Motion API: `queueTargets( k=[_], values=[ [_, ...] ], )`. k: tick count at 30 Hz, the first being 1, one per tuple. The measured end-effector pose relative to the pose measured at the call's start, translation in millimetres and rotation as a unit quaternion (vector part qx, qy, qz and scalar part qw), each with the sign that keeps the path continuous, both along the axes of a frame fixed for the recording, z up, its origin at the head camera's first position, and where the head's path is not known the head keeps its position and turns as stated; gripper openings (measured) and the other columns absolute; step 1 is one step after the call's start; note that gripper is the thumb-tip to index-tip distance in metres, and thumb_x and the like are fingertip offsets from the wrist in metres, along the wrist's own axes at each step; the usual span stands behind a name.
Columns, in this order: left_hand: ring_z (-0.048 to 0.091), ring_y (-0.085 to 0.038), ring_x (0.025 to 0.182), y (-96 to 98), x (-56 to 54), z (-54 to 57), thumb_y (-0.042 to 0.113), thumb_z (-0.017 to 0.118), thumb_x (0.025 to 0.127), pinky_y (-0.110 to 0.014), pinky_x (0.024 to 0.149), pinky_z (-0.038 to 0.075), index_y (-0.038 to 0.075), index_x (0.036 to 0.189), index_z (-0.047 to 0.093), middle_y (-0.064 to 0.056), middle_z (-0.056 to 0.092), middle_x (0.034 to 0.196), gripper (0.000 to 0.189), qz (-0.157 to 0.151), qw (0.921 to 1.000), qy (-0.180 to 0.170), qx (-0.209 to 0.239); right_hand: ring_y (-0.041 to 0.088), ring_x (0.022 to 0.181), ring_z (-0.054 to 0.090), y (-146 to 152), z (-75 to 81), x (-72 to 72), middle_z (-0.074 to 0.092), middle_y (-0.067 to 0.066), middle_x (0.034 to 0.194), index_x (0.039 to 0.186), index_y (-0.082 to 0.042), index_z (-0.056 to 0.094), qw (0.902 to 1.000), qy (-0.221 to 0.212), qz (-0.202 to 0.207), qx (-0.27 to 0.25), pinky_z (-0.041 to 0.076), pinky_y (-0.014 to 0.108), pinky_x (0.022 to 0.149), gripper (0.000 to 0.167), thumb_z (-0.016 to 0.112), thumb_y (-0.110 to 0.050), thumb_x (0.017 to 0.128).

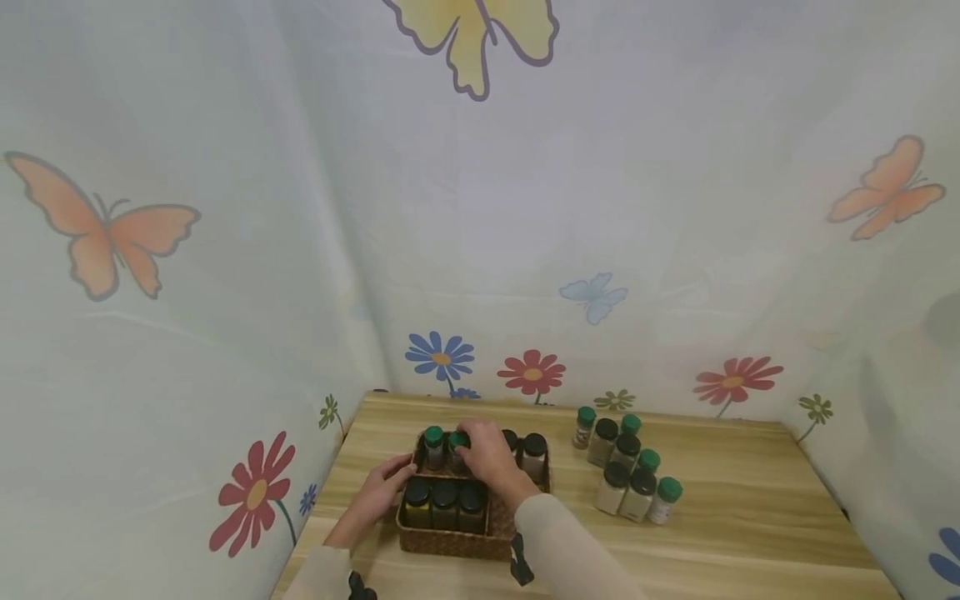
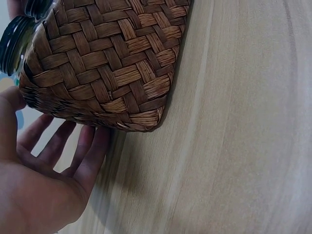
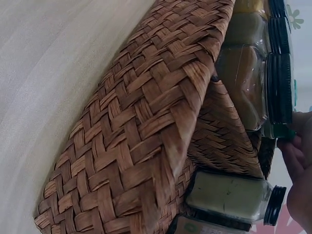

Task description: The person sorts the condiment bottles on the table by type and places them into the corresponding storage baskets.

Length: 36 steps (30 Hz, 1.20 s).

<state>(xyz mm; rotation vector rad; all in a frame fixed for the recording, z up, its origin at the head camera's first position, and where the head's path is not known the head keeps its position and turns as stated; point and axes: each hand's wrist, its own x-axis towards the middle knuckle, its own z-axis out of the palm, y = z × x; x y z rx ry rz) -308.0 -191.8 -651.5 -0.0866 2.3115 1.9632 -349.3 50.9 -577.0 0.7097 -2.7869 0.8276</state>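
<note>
A brown woven basket (image 1: 457, 543) with compartments holds several spice jars. In its back row, my right hand (image 1: 487, 454) pinches a jar by its green cap (image 1: 458, 439); most of that jar is hidden. Left of it stands another green-capped jar (image 1: 433, 448). Three black-capped jars (image 1: 445, 505) fill the front left compartment. My left hand (image 2: 44, 180) rests against the basket's left side, fingertips touching the weave and thumb near the rim. At the back right of the basket, a black-capped jar (image 1: 535, 455) stands beside another, partly behind my right hand.
On the wooden table (image 1: 750, 500), right of the basket, stands a group of several jars with black caps (image 1: 617, 475) and green caps (image 1: 670, 490). A cloth wall (image 1: 480, 250) printed with flowers and butterflies surrounds the table's back and sides.
</note>
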Motion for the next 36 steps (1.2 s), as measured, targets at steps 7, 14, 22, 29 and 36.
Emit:
queueTargets(
  k=[7, 14, 22, 29, 36],
  values=[
    [0.069, -0.032, 0.118, -0.5, -0.8, -2.7, 0.031, 0.063, 0.109, -0.044, 0.088, 0.062, 0.001, 0.154, 0.052, -0.025, 0.060, 0.146, 0.056, -0.004, 0.9999, -0.009, -0.002, 0.029, 0.121, 0.067, 2.5, 5.0, 4.0, 0.071, 0.011, 0.131, 0.132, -0.005, 0.072, 0.9995, -0.020, 0.017, 0.017, 0.058, 0.046, 0.098, 0.038, 0.080, -0.020, 0.098],
    [0.068, -0.031, 0.118, -0.1, -1.8, -0.3, 0.035, 0.063, 0.108, -0.043, 0.090, 0.061, 0.001, 0.153, 0.053, -0.024, 0.061, 0.146, 0.058, 0.003, 0.9998, -0.009, -0.020, 0.030, 0.129, 0.064, 23.0, 24.8, 14.5, 0.066, 0.012, 0.143, 0.143, -0.009, 0.065, 0.9983, -0.040, 0.041, 0.007, 0.056, 0.048, 0.102, 0.047, 0.076, -0.025, 0.101],
    [0.068, -0.032, 0.118, 0.6, 1.0, 1.4, 0.031, 0.063, 0.108, -0.044, 0.087, 0.062, -0.002, 0.152, 0.053, -0.027, 0.060, 0.145, 0.055, 0.000, 0.9999, -0.009, -0.006, 0.029, 0.117, 0.068, 75.7, 52.8, 28.7, 0.070, 0.012, 0.130, 0.135, -0.005, 0.069, 0.9960, -0.015, 0.076, -0.045, 0.059, 0.048, 0.094, 0.038, 0.073, -0.024, 0.103],
    [0.068, -0.032, 0.118, -2.0, 2.7, 0.5, 0.031, 0.062, 0.109, -0.045, 0.088, 0.062, -0.001, 0.153, 0.052, -0.027, 0.059, 0.146, 0.056, -0.004, 0.9999, -0.014, 0.000, 0.030, 0.115, 0.067, 135.4, 75.3, 48.7, 0.069, 0.013, 0.126, 0.130, -0.007, 0.072, 0.9953, -0.029, 0.050, -0.078, 0.058, 0.052, 0.095, 0.031, 0.075, -0.021, 0.102],
    [0.068, -0.032, 0.119, -1.7, -2.4, -3.0, 0.032, 0.063, 0.109, -0.043, 0.087, 0.062, 0.000, 0.153, 0.054, -0.025, 0.060, 0.146, 0.055, -0.004, 0.9999, -0.014, -0.002, 0.024, 0.105, 0.070, 197.4, 63.8, 54.3, 0.072, 0.006, 0.114, 0.121, -0.008, 0.075, 0.9995, 0.014, 0.007, -0.027, 0.060, 0.043, 0.088, 0.028, 0.081, -0.021, 0.096]
  ],
)
